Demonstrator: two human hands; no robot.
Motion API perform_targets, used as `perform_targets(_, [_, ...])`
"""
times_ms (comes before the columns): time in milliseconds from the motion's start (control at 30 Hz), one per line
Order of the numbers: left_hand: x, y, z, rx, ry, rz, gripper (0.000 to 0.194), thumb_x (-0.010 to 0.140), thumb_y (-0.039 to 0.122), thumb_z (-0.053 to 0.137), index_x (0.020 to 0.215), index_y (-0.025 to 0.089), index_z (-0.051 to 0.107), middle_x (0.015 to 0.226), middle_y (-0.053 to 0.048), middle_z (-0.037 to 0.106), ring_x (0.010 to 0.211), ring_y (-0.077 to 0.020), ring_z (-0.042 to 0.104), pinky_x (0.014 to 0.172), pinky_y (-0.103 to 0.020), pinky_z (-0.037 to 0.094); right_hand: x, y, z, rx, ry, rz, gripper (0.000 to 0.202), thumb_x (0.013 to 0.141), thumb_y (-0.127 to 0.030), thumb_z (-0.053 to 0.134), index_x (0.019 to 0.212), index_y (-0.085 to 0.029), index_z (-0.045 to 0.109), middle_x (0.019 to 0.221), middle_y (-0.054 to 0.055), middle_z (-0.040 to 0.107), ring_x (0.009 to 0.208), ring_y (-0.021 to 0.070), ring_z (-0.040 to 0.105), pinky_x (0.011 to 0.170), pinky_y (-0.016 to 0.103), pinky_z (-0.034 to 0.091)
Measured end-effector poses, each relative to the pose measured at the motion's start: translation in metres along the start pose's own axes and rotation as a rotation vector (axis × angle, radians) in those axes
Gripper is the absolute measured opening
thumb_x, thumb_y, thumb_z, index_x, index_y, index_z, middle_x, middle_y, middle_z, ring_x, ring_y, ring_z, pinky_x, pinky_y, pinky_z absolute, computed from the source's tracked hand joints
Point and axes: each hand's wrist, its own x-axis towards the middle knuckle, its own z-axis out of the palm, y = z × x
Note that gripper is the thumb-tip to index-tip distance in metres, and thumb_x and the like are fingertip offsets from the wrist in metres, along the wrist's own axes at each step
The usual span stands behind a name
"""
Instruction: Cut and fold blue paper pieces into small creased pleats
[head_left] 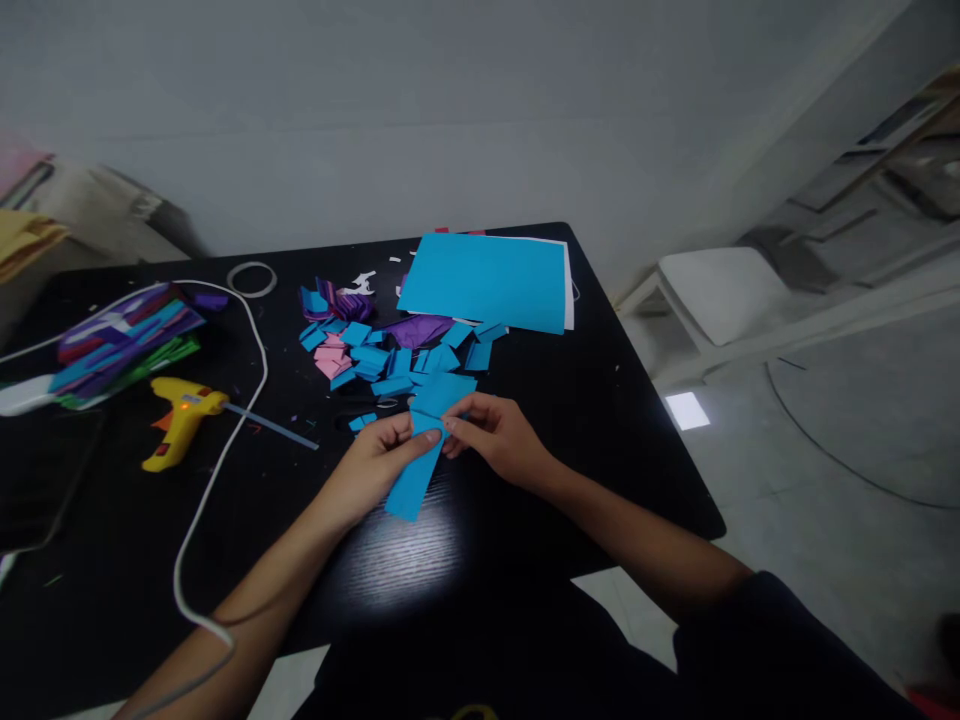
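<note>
A blue paper strip [414, 485] is pinched between my two hands over the front of the black table. My left hand [382, 455] grips it near the middle, thumb on top. At its right edge, my right hand [495, 435] closes thumb and fingers on the same strip; some of those fingertips are hidden. The strip has a crease across it and slants away from me. Just beyond it lies a heap of small folded blue paper pieces [367, 358], with pink folded pieces [331, 355] at its left side.
A yellow glue gun [180, 420] with a glue stick lies left, beside a white cable [259, 345] crossing the table. Blue sheets [487, 280] lie at the back right. A bundle of coloured paper [127, 340], a tape ring [252, 280] and a white stool [724, 290] are around.
</note>
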Motion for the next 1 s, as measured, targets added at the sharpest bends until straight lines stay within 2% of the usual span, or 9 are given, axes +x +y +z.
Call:
perform_targets(133, [0.0, 0.0008, 0.0002, 0.071, 0.049, 0.099, 0.039, 0.079, 0.046, 0.08, 0.066, 0.016, 0.06, 0.062, 0.004, 0.051, 0.056, -0.0085, 0.041, 0.051, -0.02, 0.033, 0.0012, 0.0011, -0.0008, 0.03, -0.008, -0.003, 0.034, 0.074, -0.043, 0.086, 0.087, -0.016, 0.069, 0.068, 0.001, 0.072, 0.063, 0.0152, 0.071, 0.065, 0.029, 0.059])
perform_targets(233, [0.001, -0.0005, -0.0018, 0.107, 0.053, 0.11, 0.042, 0.081, 0.049, 0.077, 0.065, 0.017, 0.055, 0.061, 0.005, 0.046, 0.054, -0.0084, 0.037, 0.049, -0.02, 0.031, 0.0018, 0.0018, -0.0016, 0.035, -0.015, 0.0, 0.035, 0.073, -0.043, 0.087, 0.088, -0.017, 0.07, 0.07, 0.001, 0.073, 0.063, 0.0154, 0.072, 0.066, 0.03, 0.06])
perform_targets(367, [0.0007, -0.0005, -0.0052, 0.142, 0.042, 0.098, 0.043, 0.082, 0.052, 0.075, 0.066, 0.017, 0.055, 0.06, 0.005, 0.045, 0.054, -0.0083, 0.036, 0.049, -0.02, 0.029, 0.0018, 0.0014, -0.0029, 0.017, -0.023, -0.014, 0.037, 0.073, -0.045, 0.087, 0.089, -0.017, 0.07, 0.069, 0.001, 0.074, 0.063, 0.0155, 0.072, 0.066, 0.029, 0.061])
perform_targets(533, [-0.0013, 0.0027, -0.0062, 0.177, 0.08, 0.105, 0.044, 0.081, 0.055, 0.076, 0.067, 0.016, 0.06, 0.062, 0.004, 0.047, 0.057, -0.0092, 0.04, 0.054, -0.021, 0.033, 0.0002, -0.002, -0.0029, -0.005, -0.021, -0.033, 0.036, 0.075, -0.047, 0.085, 0.09, -0.018, 0.07, 0.069, 0.001, 0.074, 0.063, 0.0163, 0.073, 0.067, 0.031, 0.061])
perform_targets(767, [-0.0027, 0.0036, -0.0037, 0.182, 0.139, 0.129, 0.043, 0.081, 0.057, 0.075, 0.073, 0.017, 0.064, 0.06, 0.004, 0.048, 0.055, -0.0101, 0.041, 0.053, -0.022, 0.034, -0.0032, -0.0046, -0.002, -0.089, -0.002, -0.089, 0.031, 0.08, -0.045, 0.082, 0.091, -0.019, 0.069, 0.07, 0.001, 0.073, 0.067, 0.0171, 0.073, 0.07, 0.033, 0.059])
perform_targets(1000, [-0.0059, 0.0044, 0.0032, 0.221, 0.165, 0.224, 0.039, 0.082, 0.053, 0.074, 0.07, 0.018, 0.063, 0.06, 0.005, 0.047, 0.055, -0.0099, 0.04, 0.052, -0.022, 0.033, -0.0054, -0.0046, 0.0011, -0.174, 0.084, -0.148, 0.027, 0.078, -0.042, 0.083, 0.087, -0.02, 0.07, 0.071, 0.0, 0.071, 0.062, 0.0149, 0.065, 0.059, 0.027, 0.049])
